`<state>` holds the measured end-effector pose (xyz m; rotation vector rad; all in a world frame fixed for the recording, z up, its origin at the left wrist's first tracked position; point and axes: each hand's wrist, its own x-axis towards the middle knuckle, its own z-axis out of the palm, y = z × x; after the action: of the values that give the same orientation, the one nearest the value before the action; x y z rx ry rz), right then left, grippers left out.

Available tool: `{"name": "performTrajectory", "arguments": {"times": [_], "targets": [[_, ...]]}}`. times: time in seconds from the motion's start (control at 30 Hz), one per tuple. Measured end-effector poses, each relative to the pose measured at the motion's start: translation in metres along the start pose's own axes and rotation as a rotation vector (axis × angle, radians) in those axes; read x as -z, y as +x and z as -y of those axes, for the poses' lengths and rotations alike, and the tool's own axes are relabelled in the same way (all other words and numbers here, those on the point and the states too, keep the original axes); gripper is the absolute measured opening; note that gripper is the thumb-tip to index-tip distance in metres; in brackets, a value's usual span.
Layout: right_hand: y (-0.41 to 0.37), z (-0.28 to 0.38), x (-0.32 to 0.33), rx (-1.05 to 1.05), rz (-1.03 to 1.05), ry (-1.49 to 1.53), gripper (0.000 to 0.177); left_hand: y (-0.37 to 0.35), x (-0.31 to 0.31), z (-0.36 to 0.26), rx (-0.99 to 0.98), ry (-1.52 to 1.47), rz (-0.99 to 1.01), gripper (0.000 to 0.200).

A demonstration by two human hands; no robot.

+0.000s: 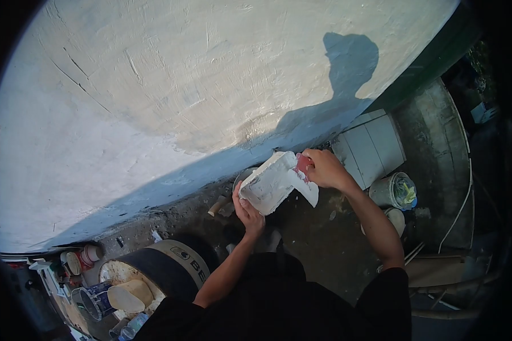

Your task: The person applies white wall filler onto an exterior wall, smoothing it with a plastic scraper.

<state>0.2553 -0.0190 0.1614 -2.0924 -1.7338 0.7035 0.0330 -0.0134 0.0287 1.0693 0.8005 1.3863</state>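
A white, plaster-smeared tray point(267, 184) is held out in front of me, tilted. My left hand point(248, 213) grips its near left edge, fingers wrapped round the side. My right hand point(323, 169) is closed on a red scraper point(304, 163) at the tray's right end. White paste coats the scraper, and a pointed white piece point(307, 191) hangs below it; whether that is paste or blade I cannot tell. Beyond the tray rises a wall point(170, 74) with rough, partly wet-looking plaster.
A large drum point(179, 264) stands at the lower left, with a beige container point(131, 296) and a dark blue bucket point(94, 301) near it. White panels point(370, 145) lean by the wall at right. A white bucket point(384, 192) stands beside them. Poles lie at lower right.
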Motion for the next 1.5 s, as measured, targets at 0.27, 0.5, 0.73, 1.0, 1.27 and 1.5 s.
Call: {"name": "performTrajectory", "arguments": {"times": [0.27, 0.5, 0.73, 1.0, 1.27, 1.5], "targets": [[-0.005, -0.01, -0.019, -0.078, 0.157, 0.297, 0.027, -0.002, 0.001, 0.004, 0.022, -0.018, -0.004, 0.059], [-0.007, -0.005, -0.032, -0.031, 0.17, 0.359, 0.034, -0.002, 0.001, 0.006, 0.035, 0.01, -0.029, 0.055], [-0.001, -0.015, -0.055, 0.041, 0.244, 0.445, 0.031, -0.003, 0.002, 0.009, 0.06, 0.035, -0.016, 0.05], [0.0, -0.018, -0.078, 0.056, 0.217, 0.592, 0.033, -0.002, 0.005, 0.01, 0.078, 0.017, 0.009, 0.048], [0.001, -0.014, -0.09, 0.039, 0.188, 0.814, 0.027, -0.005, 0.004, 0.007, 0.097, -0.044, 0.005, 0.046], [-0.001, -0.006, -0.091, -0.058, 0.236, 1.128, 0.024, -0.004, 0.006, 0.005, 0.045, 0.071, 0.041, 0.047]]}}
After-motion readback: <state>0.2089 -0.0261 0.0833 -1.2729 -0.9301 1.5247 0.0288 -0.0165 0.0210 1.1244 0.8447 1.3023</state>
